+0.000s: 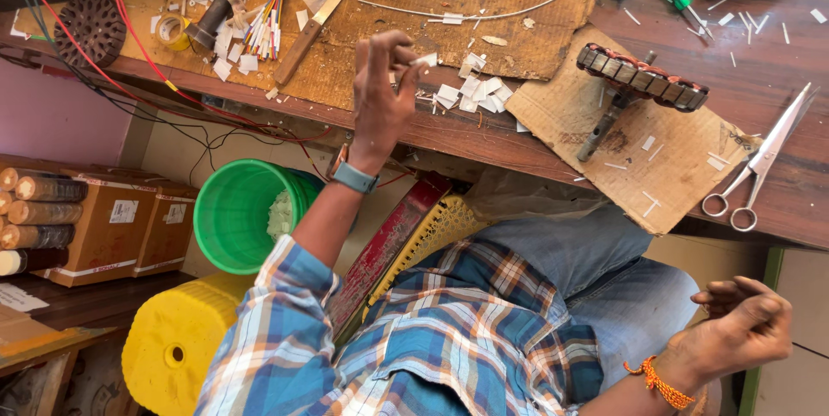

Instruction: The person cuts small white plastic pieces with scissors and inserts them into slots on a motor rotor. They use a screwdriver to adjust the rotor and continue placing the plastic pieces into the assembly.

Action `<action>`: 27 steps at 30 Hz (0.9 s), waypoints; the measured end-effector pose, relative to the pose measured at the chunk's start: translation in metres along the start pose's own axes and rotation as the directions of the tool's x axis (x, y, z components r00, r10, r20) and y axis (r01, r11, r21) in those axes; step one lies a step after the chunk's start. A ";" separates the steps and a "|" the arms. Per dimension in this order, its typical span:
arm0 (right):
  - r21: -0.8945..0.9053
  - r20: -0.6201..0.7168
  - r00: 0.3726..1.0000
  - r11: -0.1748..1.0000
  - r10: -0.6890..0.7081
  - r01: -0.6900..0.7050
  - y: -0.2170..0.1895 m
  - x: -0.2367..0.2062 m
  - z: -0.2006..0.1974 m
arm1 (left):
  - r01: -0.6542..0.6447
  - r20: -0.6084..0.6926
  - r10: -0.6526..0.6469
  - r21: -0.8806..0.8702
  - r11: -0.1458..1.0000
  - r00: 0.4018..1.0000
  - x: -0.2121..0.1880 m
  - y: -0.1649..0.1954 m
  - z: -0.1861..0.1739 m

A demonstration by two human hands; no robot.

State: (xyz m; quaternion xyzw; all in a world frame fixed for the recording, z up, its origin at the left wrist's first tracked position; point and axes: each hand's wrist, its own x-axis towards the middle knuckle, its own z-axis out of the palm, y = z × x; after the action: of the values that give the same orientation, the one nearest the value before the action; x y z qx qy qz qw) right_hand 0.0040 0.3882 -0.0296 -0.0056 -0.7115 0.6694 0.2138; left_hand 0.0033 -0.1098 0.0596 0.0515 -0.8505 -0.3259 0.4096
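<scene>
Table point(760, 62): one, wooden, across the far side; two cardboard sheets lie on it.
Green bucket point(237, 213): one, under the table at left; beside it one yellow drum point(173, 342).
Wound stator point(643, 79): one, on the right cardboard; its shaft points near-left.
Scissors point(760, 165): one pair, far right, blades shut.
Left hand point(380, 96): raised over the table edge, fingers point(406, 60) pinched together on one white paper slip point(425, 59).
Right hand point(743, 325): low at right, off the table, fingers loosely curled, holding nothing.
Paper slips point(475, 92): one loose pile just right of the left hand; too many to count.
Risk: the slip, held only by its end, may slide free and fall past the table edge toward the bucket; a sleeve may scatter the pile.
</scene>
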 end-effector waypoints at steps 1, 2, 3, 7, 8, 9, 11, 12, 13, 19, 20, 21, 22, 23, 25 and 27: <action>-0.006 -0.015 1.000 1.000 -0.001 0.001 0.002 -0.001 -0.004 | -0.009 -0.005 0.009 0.066 0.998 1.000 0.004 0.001 0.002; -0.009 -0.026 1.000 1.000 -0.004 0.004 0.004 -0.001 -0.007 | -0.019 -0.010 0.020 0.131 0.991 1.000 0.006 0.002 0.003; -0.008 -0.040 0.999 1.000 -0.002 0.001 0.006 -0.001 -0.010 | -0.028 -0.013 0.031 0.195 0.980 0.999 0.006 0.003 0.003; 0.024 -0.088 0.996 0.999 0.022 -0.020 0.011 0.000 -0.016 | 0.183 0.019 -0.187 0.132 0.974 0.982 0.011 0.005 0.006; 0.045 -0.093 0.995 0.999 0.028 -0.024 0.010 0.001 -0.015 | 0.232 0.023 -0.238 0.147 0.962 0.971 0.013 0.005 0.004; 0.068 -0.098 0.995 0.997 0.033 -0.027 0.007 0.002 -0.014 | 0.280 0.026 -0.288 0.162 0.946 0.957 0.015 0.006 0.002; 0.106 -0.061 0.997 0.993 0.052 -0.045 -0.004 0.002 -0.006 | 0.222 0.042 -0.227 0.095 0.970 0.973 0.017 0.013 -0.002; 0.133 -0.027 0.998 0.990 0.059 -0.055 -0.012 0.002 -0.001 | 0.190 0.049 -0.193 0.058 0.980 0.980 0.017 0.020 -0.004; 0.160 0.007 0.998 0.985 0.066 -0.067 -0.021 0.002 0.007 | 0.248 0.090 -0.245 -0.024 0.968 0.965 0.015 0.029 -0.005; 0.374 0.461 0.885 0.891 0.061 -0.257 -0.083 -0.022 0.089 | 0.316 0.466 -0.096 -0.421 0.850 0.880 -0.031 0.122 0.005; 0.310 0.494 0.866 0.916 0.074 -0.254 -0.092 -0.025 0.102 | 0.326 0.512 -0.091 -0.389 0.862 0.854 -0.037 0.136 0.009; 0.244 0.525 0.847 0.937 0.088 -0.249 -0.101 -0.027 0.114 | 0.330 0.555 -0.086 -0.357 0.874 0.827 -0.042 0.149 0.013; 0.209 0.545 0.836 0.953 0.073 -0.219 -0.110 -0.029 0.123 | 0.328 0.595 -0.079 -0.324 0.887 0.800 -0.045 0.159 0.016; 0.175 0.565 0.823 0.967 0.058 -0.188 -0.118 -0.030 0.130 | 0.299 0.595 -0.047 -0.334 0.894 0.803 -0.046 0.167 0.020; 0.093 0.521 0.852 0.989 0.052 -0.118 -0.131 -0.033 0.140 | 0.238 0.587 0.013 -0.348 0.907 0.809 -0.046 0.177 0.026; 0.051 0.486 0.873 0.995 0.049 -0.084 -0.139 -0.031 0.141 | 0.260 0.598 0.008 -0.360 0.896 0.801 -0.044 0.181 0.031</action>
State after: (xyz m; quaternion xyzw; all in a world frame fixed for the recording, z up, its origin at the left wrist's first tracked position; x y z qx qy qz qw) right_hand 0.0268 0.2311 0.0921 0.1450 -0.7175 0.6813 0.0060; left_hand 0.0423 0.0630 0.1247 -0.0837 -0.8373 -0.5300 0.1055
